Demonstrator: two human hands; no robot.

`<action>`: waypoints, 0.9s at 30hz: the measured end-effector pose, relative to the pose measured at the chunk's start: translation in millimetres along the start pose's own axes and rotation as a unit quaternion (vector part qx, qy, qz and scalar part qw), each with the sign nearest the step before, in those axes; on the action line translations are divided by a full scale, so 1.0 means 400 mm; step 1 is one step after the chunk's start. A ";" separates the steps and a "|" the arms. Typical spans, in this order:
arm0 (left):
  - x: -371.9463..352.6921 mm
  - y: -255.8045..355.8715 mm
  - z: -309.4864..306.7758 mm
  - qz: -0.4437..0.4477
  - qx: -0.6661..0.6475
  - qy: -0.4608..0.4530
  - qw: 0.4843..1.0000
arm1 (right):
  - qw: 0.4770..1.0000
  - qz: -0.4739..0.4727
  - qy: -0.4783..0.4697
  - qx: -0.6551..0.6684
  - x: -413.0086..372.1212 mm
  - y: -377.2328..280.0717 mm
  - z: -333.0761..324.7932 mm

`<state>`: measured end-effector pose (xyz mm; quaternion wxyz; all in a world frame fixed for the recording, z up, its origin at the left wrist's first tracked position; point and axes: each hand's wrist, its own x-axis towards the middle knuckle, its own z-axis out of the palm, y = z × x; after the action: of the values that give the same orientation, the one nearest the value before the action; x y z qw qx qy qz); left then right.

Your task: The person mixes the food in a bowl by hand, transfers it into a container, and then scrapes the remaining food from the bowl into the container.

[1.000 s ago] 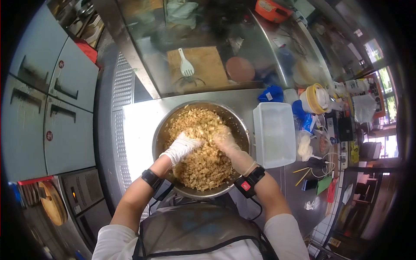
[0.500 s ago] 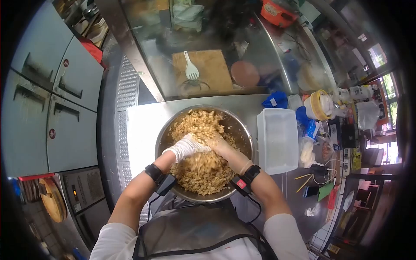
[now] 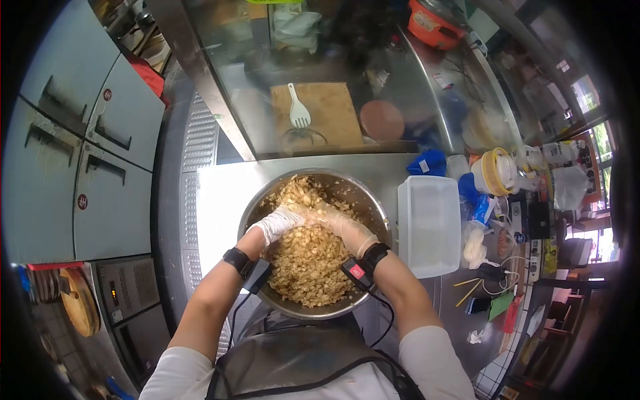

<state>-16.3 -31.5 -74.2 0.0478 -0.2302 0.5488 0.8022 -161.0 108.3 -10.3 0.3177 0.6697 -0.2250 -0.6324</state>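
Observation:
A large steel bowl (image 3: 365,195) holds a heap of light-brown chopped mixture (image 3: 310,263), in small pale bits whose kind I cannot make out. My left hand (image 3: 281,221), in a white glove, reaches into the far half of the bowl. Beside it my right hand (image 3: 337,223), in a thin see-through glove, reaches in from the other side. Both hands are close together, with a clump of the mixture gathered at their fingers. The fingertips are buried in it.
The bowl stands on a steel counter (image 3: 217,200). Right of it is a clear plastic tub (image 3: 430,230), with a yellow-rimmed container (image 3: 495,171) beyond. Behind glass lie a cutting board (image 3: 337,110) and a white slotted spatula (image 3: 298,110). A fridge (image 3: 117,200) stands left.
The blurred, falling mixture near my wrists has settled into the heap. My hands are a little farther apart and still at the far half of the bowl. The view has shifted slightly.

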 end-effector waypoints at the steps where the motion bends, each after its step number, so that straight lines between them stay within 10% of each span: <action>1: -0.008 0.015 0.012 0.015 0.037 -0.009 0.999 | 0.896 0.074 0.010 0.439 -0.009 0.067 0.000; 2: -0.027 0.044 0.038 0.010 0.033 -0.009 0.999 | 0.604 0.130 0.017 0.786 -0.019 0.131 0.000; 3: -0.046 0.088 0.075 -0.009 0.124 0.056 0.991 | 0.188 0.161 0.015 0.969 -0.024 0.159 -0.001; 7: -0.088 0.114 0.110 0.004 0.192 0.094 0.977 | 0.179 0.278 0.041 0.943 -0.009 0.092 -0.005; 10: -0.159 0.058 0.077 -0.011 0.226 0.151 0.962 | 0.343 0.279 -0.072 0.894 -0.048 0.038 0.025; 12: -0.199 0.020 0.084 -0.024 -0.099 0.252 0.962 | -0.122 0.368 0.180 0.904 -0.064 -0.060 0.004; 13: -0.200 0.007 0.096 -0.039 -0.150 0.241 0.958 | -0.190 0.338 0.138 0.911 -0.077 -0.077 -0.019; 17: -0.129 0.011 0.167 -0.171 -0.117 0.333 0.920 | -0.088 0.257 0.037 0.962 -0.059 -0.131 -0.069; 19: -0.100 0.024 0.149 -0.187 -0.177 0.138 0.956 | -0.031 0.218 0.060 0.974 -0.083 -0.139 -0.063; 21: -0.081 0.013 0.134 -0.173 -0.202 0.130 0.955 | 0.006 0.198 0.065 0.978 -0.104 -0.140 -0.053; 24: -0.057 -0.007 0.097 -0.173 0.091 0.131 0.972 | -0.026 0.233 0.062 0.970 -0.066 -0.121 -0.040; 26: -0.089 0.005 0.112 -0.095 0.052 0.170 0.979 | -0.117 0.319 0.092 0.936 0.103 -0.188 -0.008; 27: -0.112 0.027 0.119 -0.013 0.015 0.209 0.978 | 0.047 0.302 0.133 0.943 0.035 -0.082 0.014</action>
<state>4.7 15.1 -32.0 -0.0540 -0.3992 0.5557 0.7273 -168.3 120.7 -43.5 -0.3953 0.3475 -0.7667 0.3675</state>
